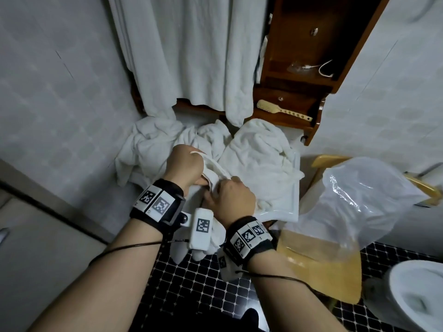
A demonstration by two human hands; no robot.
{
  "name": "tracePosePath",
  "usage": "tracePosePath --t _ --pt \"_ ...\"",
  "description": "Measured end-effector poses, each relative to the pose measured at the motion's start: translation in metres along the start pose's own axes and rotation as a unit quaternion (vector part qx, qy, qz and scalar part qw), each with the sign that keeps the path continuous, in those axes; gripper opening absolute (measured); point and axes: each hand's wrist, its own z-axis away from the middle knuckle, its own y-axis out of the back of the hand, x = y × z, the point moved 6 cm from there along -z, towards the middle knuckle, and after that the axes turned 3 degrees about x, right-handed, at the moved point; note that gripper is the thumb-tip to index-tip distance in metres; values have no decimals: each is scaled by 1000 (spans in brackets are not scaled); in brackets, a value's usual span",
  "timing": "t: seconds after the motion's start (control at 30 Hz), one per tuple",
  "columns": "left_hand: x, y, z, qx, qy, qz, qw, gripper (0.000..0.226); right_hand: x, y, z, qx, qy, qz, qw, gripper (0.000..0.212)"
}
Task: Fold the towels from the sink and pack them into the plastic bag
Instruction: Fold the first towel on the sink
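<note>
While left hand [184,167] and right hand [230,200] grip one towel [213,170], the plastic bag [359,195] sits rightward, nearer the right hand.

Left wristband [157,204]: broad black strap just behind the left hand [184,167], carrying two white tiles, each printed with a black square-grid marker. A white tab with a round metal stud [185,218] joins it to a white block [201,228] bearing one more marker.

Right wristband [248,238]: same black strap behind the right hand [231,200], with three marker tiles in a row. A second white block [226,267] sits beneath it, its marker partly hidden.

A thin dark cable leaves each band, left cable [129,246] and right cable [275,276], running along the forearm toward the near edge.
</note>
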Motion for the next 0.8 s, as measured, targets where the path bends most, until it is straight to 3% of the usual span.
tracePosePath --t 0.1,0.17,0.27,0.3,0.33,0.4,0.47,0.6,0.7,0.8 --pt "2 5 -1 12 -15 -27 999 40 3 -6 -6 9 -2 5 1000 41" --pt "6 11 -3 32 -28 -48 998 38 10 -11 -10 -21 12 13 1000 29" --pt "13 18 -8 58 -45 -68 995 37 35 -14 -13 -92 -10 -50 994 36" --pt "15 20 -11 63 -56 -81 993 38 41 -13 -13 -106 -11 -67 992 26" --pt "17 22 -14 70 -70 -97 990 41 50 -15 -14 -122 1 -79 989 12" --pt "21 27 -19 86 -108 -149 979 45 57 -12 -15 -135 46 -104 984 17" --pt "24 27 -23 90 -150 -232 957 48 66 -10 -18 -140 69 -137 978 8" --pt "26 21 -26 115 -173 -317 925 53 75 -14 -15 -208 98 -199 953 49" --pt "22 22 -32 114 -167 -337 919 50 81 -19 -12 -234 88 -241 938 54" --pt "14 22 -34 103 -144 -337 925 51 86 -19 -15 -231 67 -216 946 54"
